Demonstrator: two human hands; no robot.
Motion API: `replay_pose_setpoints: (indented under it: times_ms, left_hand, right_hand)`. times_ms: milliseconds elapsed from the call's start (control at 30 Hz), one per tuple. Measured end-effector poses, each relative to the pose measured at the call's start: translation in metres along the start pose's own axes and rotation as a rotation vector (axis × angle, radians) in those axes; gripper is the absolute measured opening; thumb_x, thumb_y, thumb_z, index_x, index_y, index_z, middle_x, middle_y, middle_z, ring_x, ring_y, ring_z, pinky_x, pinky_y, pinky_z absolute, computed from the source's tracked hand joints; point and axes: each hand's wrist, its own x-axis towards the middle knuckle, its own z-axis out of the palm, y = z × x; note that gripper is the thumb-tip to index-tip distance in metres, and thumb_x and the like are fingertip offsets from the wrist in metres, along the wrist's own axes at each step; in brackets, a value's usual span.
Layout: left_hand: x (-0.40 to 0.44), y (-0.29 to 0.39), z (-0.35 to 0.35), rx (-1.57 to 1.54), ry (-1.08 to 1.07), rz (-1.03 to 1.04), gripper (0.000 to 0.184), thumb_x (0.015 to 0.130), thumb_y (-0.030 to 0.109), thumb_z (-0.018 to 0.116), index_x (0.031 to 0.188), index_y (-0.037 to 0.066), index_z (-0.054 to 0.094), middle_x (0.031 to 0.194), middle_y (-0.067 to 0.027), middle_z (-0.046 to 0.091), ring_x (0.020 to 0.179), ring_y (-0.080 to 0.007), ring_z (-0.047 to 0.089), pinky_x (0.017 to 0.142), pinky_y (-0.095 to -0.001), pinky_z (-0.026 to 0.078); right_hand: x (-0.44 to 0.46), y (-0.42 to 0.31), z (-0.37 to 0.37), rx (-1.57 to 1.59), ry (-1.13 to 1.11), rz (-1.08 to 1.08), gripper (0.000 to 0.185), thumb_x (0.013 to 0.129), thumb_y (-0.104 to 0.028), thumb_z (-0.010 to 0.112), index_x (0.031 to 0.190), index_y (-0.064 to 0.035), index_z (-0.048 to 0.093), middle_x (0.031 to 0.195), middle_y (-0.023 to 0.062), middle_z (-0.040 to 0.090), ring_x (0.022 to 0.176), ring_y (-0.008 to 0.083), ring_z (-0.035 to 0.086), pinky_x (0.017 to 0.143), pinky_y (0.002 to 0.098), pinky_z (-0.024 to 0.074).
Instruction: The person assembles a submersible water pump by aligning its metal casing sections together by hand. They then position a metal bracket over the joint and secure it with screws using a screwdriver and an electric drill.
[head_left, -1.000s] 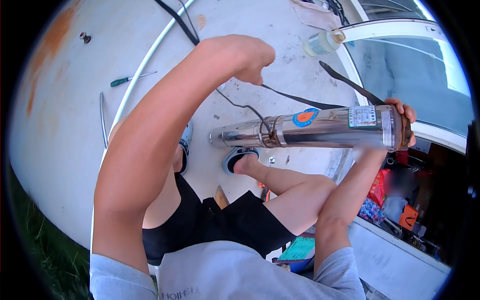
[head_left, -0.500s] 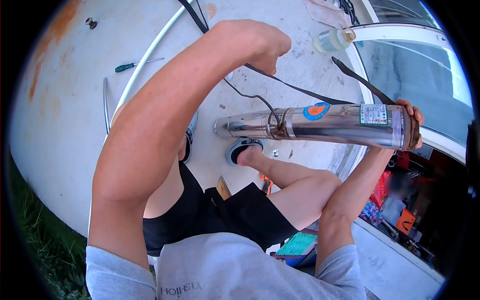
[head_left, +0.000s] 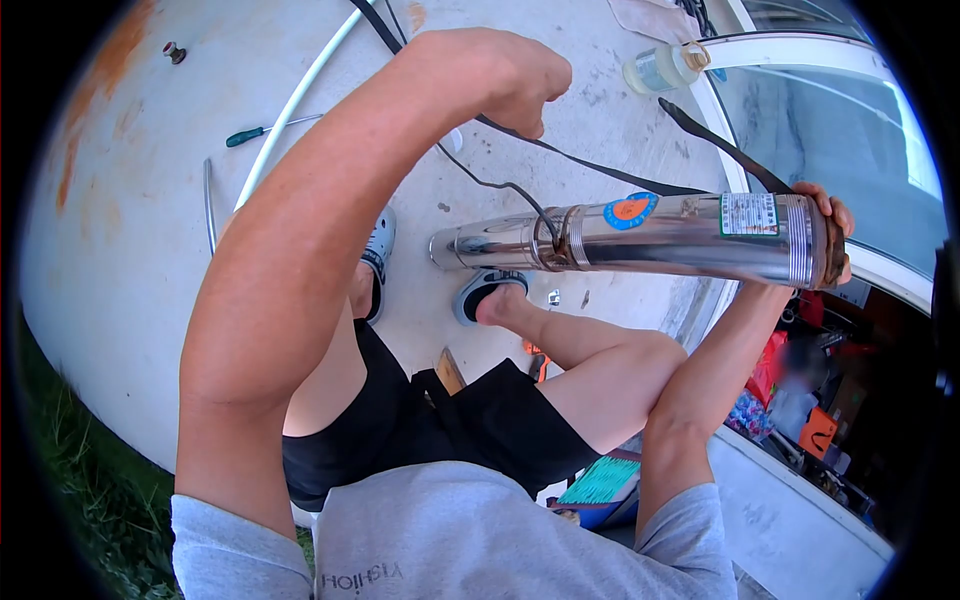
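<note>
A shiny steel submersible pump [head_left: 670,238] lies across the view above my right foot, with a blue-and-orange round sticker and a white label on its side. My right hand [head_left: 832,212] grips its rusty right end, fingers curled over the rim and the palm hidden behind it. A long black strap [head_left: 610,175] runs from that end toward my left hand [head_left: 535,85], which is closed around it beyond my bent arm; most of its fingers are hidden. The strap's loose end [head_left: 700,140] sticks up past the pump. A thin black cable [head_left: 490,184] leaves the pump's middle.
A green-handled screwdriver [head_left: 245,136], a metal rod [head_left: 209,200] and a white hose [head_left: 300,95] are on the concrete at left. A plastic bottle [head_left: 660,70] stands beside the glass door frame [head_left: 710,110]. An orange-handled tool [head_left: 538,362] lies between my legs.
The whole view has shifted slightly, with pump and both hands sitting a little higher in it. Both hands keep their holds.
</note>
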Motion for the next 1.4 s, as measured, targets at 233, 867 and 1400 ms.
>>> replay_pose_setpoints:
  times_ms: [233,867,1400]
  left_hand:
    - [0.000,0.001,-0.001,0.013,-0.003,0.002,0.050,0.091,0.024,0.074,0.135,0.005,0.062,0.129,-0.0186,0.067,0.121,-0.0353,0.064,0.102,-0.0456,0.052]
    - [-0.004,0.004,-0.006,0.020,0.000,0.010,0.048,0.092,0.023,0.075,0.134,0.004,0.063,0.126,-0.0194,0.069,0.119,-0.0357,0.066,0.101,-0.0450,0.053]
    - [-0.006,0.005,-0.004,0.035,0.016,-0.019,0.048,0.092,0.024,0.074,0.135,0.006,0.063,0.129,-0.0177,0.068,0.121,-0.0335,0.065,0.102,-0.0444,0.052]
  right_hand:
    - [0.001,-0.002,-0.001,0.008,-0.029,0.019,0.036,0.069,-0.036,0.084,0.096,-0.0165,0.069,0.105,0.0015,0.073,0.104,0.0224,0.062,0.113,0.0403,0.0392]
    - [0.003,0.000,0.003,0.016,-0.075,0.029,0.035,0.072,-0.036,0.084,0.097,-0.0153,0.071,0.110,0.0022,0.073,0.107,0.0233,0.062,0.114,0.0414,0.0387]
    - [0.006,0.004,0.009,0.074,-0.096,0.063,0.042,0.067,-0.035,0.090,0.099,-0.0143,0.072,0.109,0.0023,0.074,0.107,0.0231,0.062,0.114,0.0399,0.0390]
